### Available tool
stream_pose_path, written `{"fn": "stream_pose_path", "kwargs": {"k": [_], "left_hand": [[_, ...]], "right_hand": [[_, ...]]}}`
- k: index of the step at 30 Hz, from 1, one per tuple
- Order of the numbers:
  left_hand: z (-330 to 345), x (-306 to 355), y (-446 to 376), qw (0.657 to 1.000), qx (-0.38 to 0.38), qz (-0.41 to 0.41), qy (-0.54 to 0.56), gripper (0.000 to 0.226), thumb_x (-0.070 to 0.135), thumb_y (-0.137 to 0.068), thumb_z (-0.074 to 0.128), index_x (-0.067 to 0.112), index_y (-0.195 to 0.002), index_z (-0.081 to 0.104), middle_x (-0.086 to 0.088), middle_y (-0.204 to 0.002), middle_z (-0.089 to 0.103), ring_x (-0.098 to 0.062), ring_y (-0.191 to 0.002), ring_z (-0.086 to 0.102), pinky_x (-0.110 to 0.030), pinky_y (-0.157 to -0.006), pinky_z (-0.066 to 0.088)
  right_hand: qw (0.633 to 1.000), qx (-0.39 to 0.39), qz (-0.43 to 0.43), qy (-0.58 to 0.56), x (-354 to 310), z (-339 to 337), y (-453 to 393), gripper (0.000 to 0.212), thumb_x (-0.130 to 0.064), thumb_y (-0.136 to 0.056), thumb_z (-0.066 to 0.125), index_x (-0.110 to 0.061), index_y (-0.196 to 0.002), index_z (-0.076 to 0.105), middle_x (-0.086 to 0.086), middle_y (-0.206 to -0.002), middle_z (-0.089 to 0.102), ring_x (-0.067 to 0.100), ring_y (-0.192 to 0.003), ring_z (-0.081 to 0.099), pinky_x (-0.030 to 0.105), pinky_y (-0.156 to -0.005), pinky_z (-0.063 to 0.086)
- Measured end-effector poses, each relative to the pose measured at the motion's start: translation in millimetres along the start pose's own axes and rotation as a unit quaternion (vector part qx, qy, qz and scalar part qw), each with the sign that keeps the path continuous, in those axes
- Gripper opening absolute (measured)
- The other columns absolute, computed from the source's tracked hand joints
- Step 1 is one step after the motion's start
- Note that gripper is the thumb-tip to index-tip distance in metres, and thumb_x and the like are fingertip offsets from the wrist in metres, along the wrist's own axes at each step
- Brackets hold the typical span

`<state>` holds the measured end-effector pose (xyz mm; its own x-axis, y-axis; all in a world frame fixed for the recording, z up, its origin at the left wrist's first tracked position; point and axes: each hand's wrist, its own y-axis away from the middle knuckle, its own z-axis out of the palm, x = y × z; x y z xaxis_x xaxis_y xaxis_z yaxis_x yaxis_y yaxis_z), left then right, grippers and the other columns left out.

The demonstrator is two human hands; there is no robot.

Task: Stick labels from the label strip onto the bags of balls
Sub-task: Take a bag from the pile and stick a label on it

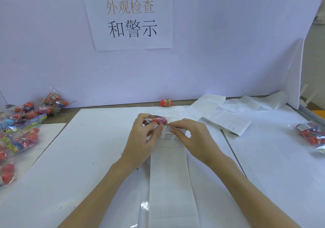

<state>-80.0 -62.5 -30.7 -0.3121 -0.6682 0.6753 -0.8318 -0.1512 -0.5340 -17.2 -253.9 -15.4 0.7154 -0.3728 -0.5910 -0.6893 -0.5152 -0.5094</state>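
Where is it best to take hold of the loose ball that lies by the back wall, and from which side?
Judging from its pose, take the loose ball across its left and right sides, coming from above and in front. It lies alone against the back wall, so nothing reaches behind it, while both flanks stand free. A grip on the banded right part may slip less.

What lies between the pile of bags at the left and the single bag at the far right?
In the head view: the left hand holding a bag of balls, the right hand on the label strip, and folded backing paper.
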Motion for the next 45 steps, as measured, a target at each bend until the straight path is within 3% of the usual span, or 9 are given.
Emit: {"fn": "stream_pose_path", "kwargs": {"k": [4, 10, 17, 19, 23, 27, 30, 35, 45], "left_hand": [[-2, 4, -1, 1.0, 0.012, -0.02, 0.021, 0.025, 0.026, -0.105, 0.058, 0.014, -0.108, 0.079, 0.002, -0.117, 0.053, -0.013, -0.109, 0.059, -0.013, -0.087, 0.044], [-2, 6, -3, 0.997, 0.02, -0.058, 0.035, 0.023, 0.026, -0.103, 0.06, 0.016, -0.089, 0.075, 0.001, -0.108, 0.051, -0.004, -0.103, 0.058, -0.007, -0.08, 0.043], [-8, 8, -5, 0.987, 0.049, -0.101, 0.112, 0.019, 0.028, -0.104, 0.059, 0.025, -0.098, 0.077, -0.001, -0.117, 0.052, 0.0, -0.098, 0.064, -0.013, -0.08, 0.048], [-11, 9, -8, 0.975, 0.086, -0.113, 0.168, 0.023, 0.024, -0.107, 0.055, 0.019, -0.11, 0.077, -0.006, -0.124, 0.053, -0.005, -0.095, 0.069, -0.021, -0.084, 0.053], [-20, 4, -11, 0.978, 0.12, -0.115, 0.13, 0.034, 0.007, -0.1, 0.065, 0.03, -0.125, 0.07, 0.0, -0.124, 0.055, -0.016, -0.099, 0.068, -0.03, -0.088, 0.059], [-23, 10, -12, 0.96, 0.103, -0.118, 0.233, 0.04, 0.003, -0.1, 0.065, 0.031, -0.128, 0.066, -0.007, -0.127, 0.063, -0.026, -0.097, 0.074, -0.025, -0.075, 0.059], [-22, 19, -9, 0.958, 0.082, -0.086, 0.26, 0.037, 0.004, -0.101, 0.064, 0.026, -0.131, 0.065, -0.007, -0.13, 0.065, -0.026, -0.1, 0.076, -0.027, -0.073, 0.061], [-21, 33, -4, 0.968, 0.043, -0.037, 0.243, 0.034, 0.005, -0.102, 0.061, 0.019, -0.133, 0.064, -0.009, -0.133, 0.064, -0.027, -0.097, 0.075, -0.023, -0.069, 0.058], [-22, 29, -2, 0.937, -0.047, -0.073, 0.338, 0.05, -0.007, -0.101, 0.042, 0.014, -0.143, 0.06, -0.006, -0.144, 0.061, -0.032, -0.12, 0.067, -0.042, -0.089, 0.061]], "right_hand": [[0.999, 0.028, -0.026, -0.005, 0, 1, 1, 0.024, -0.015, -0.097, 0.074, -0.024, -0.119, 0.08, -0.007, -0.097, 0.073, 0.009, -0.086, 0.066, 0.022, -0.079, 0.052], [0.995, 0.072, -0.062, -0.013, -5, 4, 3, 0.022, -0.01, -0.095, 0.075, -0.023, -0.112, 0.083, -0.002, -0.11, 0.069, 0.013, -0.099, 0.066, 0.027, -0.086, 0.054], [0.981, 0.137, 0.018, -0.139, -15, 1, 0, 0.021, -0.007, -0.098, 0.071, -0.022, -0.107, 0.082, -0.006, -0.104, 0.071, 0.016, -0.097, 0.069, 0.022, -0.087, 0.053], [0.972, 0.135, 0.064, -0.183, -13, -1, -1, 0.024, -0.005, -0.1, 0.067, -0.023, -0.109, 0.08, -0.006, -0.104, 0.073, 0.016, -0.094, 0.069, 0.025, -0.085, 0.054], [0.962, 0.133, 0.104, -0.214, -12, -1, -2, 0.03, -0.005, -0.103, 0.061, -0.025, -0.118, 0.078, -0.005, -0.104, 0.072, 0.012, -0.091, 0.068, 0.031, -0.086, 0.056], [0.956, 0.118, 0.102, -0.248, -16, -1, -2, 0.037, -0.003, -0.102, 0.06, -0.029, -0.127, 0.072, -0.009, -0.089, 0.068, 0.013, -0.083, 0.065, 0.035, -0.086, 0.059], [0.954, 0.103, 0.075, -0.272, -22, -3, -1, 0.044, -0.002, -0.101, 0.06, -0.033, -0.132, 0.063, 0.0, -0.088, 0.065, 0.017, -0.083, 0.065, 0.037, -0.085, 0.059], [0.96, 0.103, 0.0, -0.259, -29, -6, 3, 0.047, -0.004, -0.1, 0.062, -0.026, -0.14, 0.053, -0.005, -0.091, 0.063, 0.018, -0.09, 0.065, 0.022, -0.089, 0.051], [0.972, 0.075, -0.011, -0.222, -29, -8, 4, 0.049, -0.002, -0.099, 0.062, -0.024, -0.142, 0.05, -0.011, -0.089, 0.062, 0.02, -0.093, 0.066, 0.019, -0.089, 0.05]]}}
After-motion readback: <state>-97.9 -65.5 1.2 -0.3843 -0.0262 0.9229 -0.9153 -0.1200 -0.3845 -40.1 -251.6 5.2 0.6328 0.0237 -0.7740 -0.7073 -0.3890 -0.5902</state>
